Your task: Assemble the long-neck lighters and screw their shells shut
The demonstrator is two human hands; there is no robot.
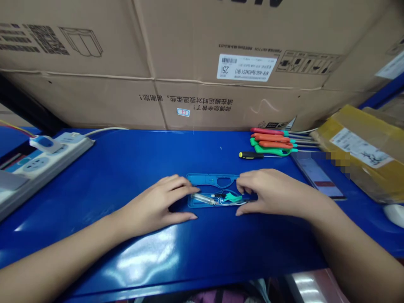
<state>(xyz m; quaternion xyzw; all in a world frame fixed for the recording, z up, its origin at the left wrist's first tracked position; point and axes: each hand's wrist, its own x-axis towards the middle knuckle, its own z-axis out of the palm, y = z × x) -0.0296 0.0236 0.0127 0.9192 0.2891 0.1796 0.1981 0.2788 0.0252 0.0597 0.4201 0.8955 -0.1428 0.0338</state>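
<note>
A blue plastic casing (195,206) lies opened in two halves on the blue table. The upper half (205,180) has a loop-shaped cutout; the lower one holds a clear tube (203,198), thin wires and a green part (232,197). My left hand (160,200) is at the casing's left end with fingers apart, the index fingertip touching near the tube and the thumb off the lower edge. At the right end, my right hand (265,191) has curled fingers and thumb around the casing, hiding that end.
Several tools with orange, red and green handles (274,143) lie behind on the right, beside a black-and-yellow screwdriver (251,155). A phone (318,176) and a taped carton (362,147) are further right. A power strip (44,162) runs along the left; large cardboard boxes (189,63) wall off the back.
</note>
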